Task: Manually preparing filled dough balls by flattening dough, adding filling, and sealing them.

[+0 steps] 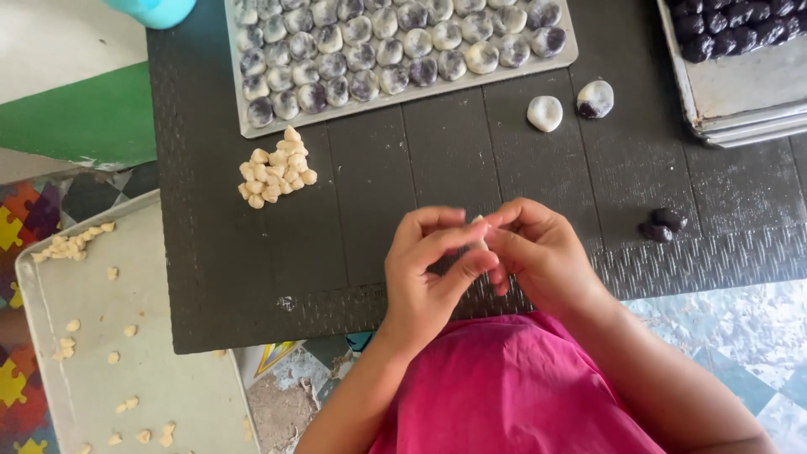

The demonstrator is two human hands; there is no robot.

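Observation:
My left hand [426, 269] and my right hand [538, 252] meet over the near edge of a dark table [370, 210]. Together their fingertips pinch a small pale piece of dough [479, 231], mostly hidden by the fingers. A heap of small pale dough bits [276, 168] lies to the left on the table. Two dark filling balls [662, 224] lie to the right of my right hand. Farther back lie a flat white dough disc [545, 113] and a dough ball with dark filling showing [595, 98].
A metal tray [403, 95] filled with several rows of wrapped pale-and-dark balls stands at the back. At the back right, stacked trays [740, 92] hold dark balls. A tray [101, 336] with scattered dough crumbs sits low on the left. A turquoise container [155, 10] is at top left.

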